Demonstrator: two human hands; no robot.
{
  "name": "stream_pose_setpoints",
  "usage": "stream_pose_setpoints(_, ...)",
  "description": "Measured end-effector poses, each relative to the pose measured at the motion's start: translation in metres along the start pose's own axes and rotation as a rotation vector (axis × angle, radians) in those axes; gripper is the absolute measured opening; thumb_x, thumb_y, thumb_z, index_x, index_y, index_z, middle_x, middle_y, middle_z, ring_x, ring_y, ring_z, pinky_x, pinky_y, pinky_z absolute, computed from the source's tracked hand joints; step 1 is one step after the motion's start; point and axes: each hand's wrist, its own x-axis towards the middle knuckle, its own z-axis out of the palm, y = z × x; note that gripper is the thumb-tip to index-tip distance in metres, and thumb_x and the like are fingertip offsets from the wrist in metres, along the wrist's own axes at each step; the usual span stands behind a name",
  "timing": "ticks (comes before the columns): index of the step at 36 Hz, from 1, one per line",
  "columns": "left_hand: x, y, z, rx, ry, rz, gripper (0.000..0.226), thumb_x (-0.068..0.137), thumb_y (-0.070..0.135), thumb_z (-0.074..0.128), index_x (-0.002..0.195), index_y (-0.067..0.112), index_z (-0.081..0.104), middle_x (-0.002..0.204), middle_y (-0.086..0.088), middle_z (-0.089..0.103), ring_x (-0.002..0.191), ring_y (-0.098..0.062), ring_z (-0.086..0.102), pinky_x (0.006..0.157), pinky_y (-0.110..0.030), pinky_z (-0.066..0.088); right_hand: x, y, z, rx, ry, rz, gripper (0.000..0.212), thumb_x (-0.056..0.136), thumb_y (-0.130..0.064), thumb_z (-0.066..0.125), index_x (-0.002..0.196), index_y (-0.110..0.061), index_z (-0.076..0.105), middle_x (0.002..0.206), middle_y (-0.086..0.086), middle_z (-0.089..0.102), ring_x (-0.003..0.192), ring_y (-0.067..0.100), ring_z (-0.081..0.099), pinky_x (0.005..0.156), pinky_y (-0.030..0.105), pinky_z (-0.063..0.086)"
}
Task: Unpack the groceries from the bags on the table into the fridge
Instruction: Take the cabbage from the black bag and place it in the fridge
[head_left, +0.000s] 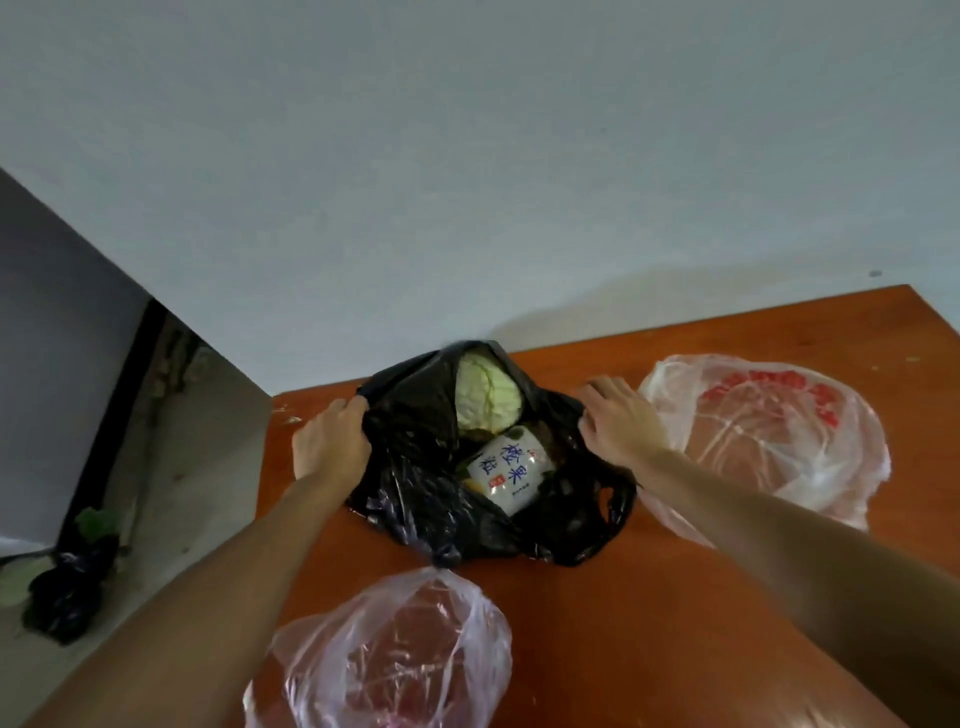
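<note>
Black bag (431, 499) mid-table (649, 597), mouth spread | left hand (332, 441) fisted on its left rim | right hand (621, 415) pinching its right rim | inside: cabbage (485, 397) far, white pack (511, 470) near | clear bags: one (769, 436) right, one (395, 654) near | dark bag (67, 587) on floor, left

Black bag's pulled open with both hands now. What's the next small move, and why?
Probably free the right hand and reach in for the cabbage, keeping the left hand on the black bag rim. The cabbage sits uppermost and exposed at the bag's far side, with the white labelled container just in front of it, so it looks easiest to lift first.
</note>
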Motion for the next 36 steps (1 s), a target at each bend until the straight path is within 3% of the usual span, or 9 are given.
stream_pose_setpoints(4, 0.003, -0.037, -0.003, 0.012, -0.028, -0.018, 0.013, 0.086, 0.005, 0.054, 0.092, 0.016, 0.056, 0.087, -0.004, 0.062, 0.074, -0.027, 0.061, 0.057, -0.035, 0.046, 0.036, -0.06, -0.013, -0.002, 0.024, -0.092, 0.038, 0.097, -0.025, 0.049, 0.134, -0.022, 0.053, 0.138, 0.002, 0.05, 0.124, 0.025, 0.048, 0.089, 0.04, 0.048)
stream_pose_setpoints(9, 0.004, -0.063, 0.005, -0.041, -0.112, -0.064, 0.011, 0.088, 0.006, 0.056, 0.092, 0.015, 0.053, 0.089, -0.004, 0.061, 0.075, -0.024, 0.059, 0.06, -0.035, 0.048, 0.083, -0.104, -0.001, -0.093, -0.168, -0.152, 0.041, 0.104, -0.041, 0.03, 0.137, -0.022, 0.046, 0.155, 0.007, 0.034, 0.136, 0.031, 0.038, 0.102, 0.048, 0.041)
stream_pose_setpoints(11, 0.007, -0.071, 0.011, -0.061, -0.169, -0.074, 0.019, 0.088, 0.008, 0.059, 0.103, 0.016, 0.053, 0.1, -0.005, 0.06, 0.081, -0.023, 0.059, 0.065, -0.036, 0.051, 0.101, -0.107, 0.008, -0.059, -0.215, -0.109, 0.042, 0.104, -0.044, 0.027, 0.134, -0.021, 0.046, 0.155, 0.006, 0.033, 0.136, 0.031, 0.037, 0.103, 0.049, 0.04)
stream_pose_setpoints(13, 0.008, -0.076, 0.021, -0.107, -0.18, -0.02, 0.048, 0.086, 0.009, 0.061, 0.131, 0.018, 0.044, 0.123, -0.009, 0.054, 0.101, -0.026, 0.058, 0.073, -0.035, 0.054, 0.114, -0.108, 0.015, 0.047, -0.226, -0.033, 0.039, 0.104, -0.044, 0.028, 0.127, -0.019, 0.048, 0.15, 0.004, 0.038, 0.131, 0.032, 0.042, 0.098, 0.048, 0.043)
stream_pose_setpoints(18, 0.001, -0.065, 0.023, 0.01, -0.008, 0.413, 0.091, 0.083, 0.024, 0.059, 0.153, 0.022, 0.0, 0.159, -0.016, 0.013, 0.143, -0.035, 0.022, 0.114, -0.048, 0.031, 0.128, -0.101, 0.022, 0.183, -0.237, 0.091, 0.043, 0.103, -0.047, 0.03, 0.131, -0.019, 0.047, 0.137, 0.011, 0.049, 0.12, 0.035, 0.05, 0.094, 0.045, 0.043)
stream_pose_setpoints(24, 0.001, -0.022, 0.028, 0.314, -0.06, 0.891, 0.081, 0.096, 0.03, 0.049, 0.154, 0.022, -0.006, 0.158, -0.015, -0.027, 0.144, -0.038, -0.023, 0.119, -0.055, -0.002, 0.103, -0.101, 0.015, 0.198, -0.168, 0.089, 0.052, 0.1, -0.057, 0.033, 0.139, -0.025, 0.046, 0.138, 0.006, 0.05, 0.122, 0.027, 0.051, 0.091, 0.038, 0.044)
stream_pose_setpoints(30, 0.012, -0.006, 0.035, 0.414, -0.218, 0.9, 0.062, 0.1, 0.019, 0.043, 0.154, 0.01, 0.014, 0.162, -0.016, -0.001, 0.148, -0.036, 0.001, 0.118, -0.048, 0.018, 0.034, -0.085, 0.015, 0.037, -0.071, 0.084, 0.046, 0.099, -0.036, 0.047, 0.144, -0.028, 0.039, 0.142, -0.003, 0.042, 0.127, 0.021, 0.044, 0.085, 0.036, 0.05)
stream_pose_setpoints(34, 0.014, -0.015, 0.043, 0.37, -0.221, 0.874, 0.066, 0.098, 0.013, 0.045, 0.154, 0.002, 0.01, 0.161, -0.016, -0.011, 0.148, -0.034, 0.009, 0.114, -0.041, 0.03, -0.002, -0.049, 0.032, -0.156, -0.169, 0.174, 0.053, 0.1, -0.03, 0.04, 0.152, -0.023, 0.029, 0.153, 0.004, 0.036, 0.134, 0.027, 0.041, 0.103, 0.044, 0.04)
stream_pose_setpoints(36, 0.011, -0.015, 0.048, 0.363, -0.216, 0.853, 0.066, 0.098, 0.011, 0.045, 0.153, 0.001, 0.01, 0.161, -0.017, -0.014, 0.146, -0.034, 0.014, 0.112, -0.041, 0.034, -0.011, -0.028, 0.036, -0.191, -0.232, 0.234, 0.06, 0.099, -0.025, 0.042, 0.154, -0.024, 0.021, 0.149, 0.006, 0.04, 0.127, 0.028, 0.047, 0.097, 0.042, 0.045)
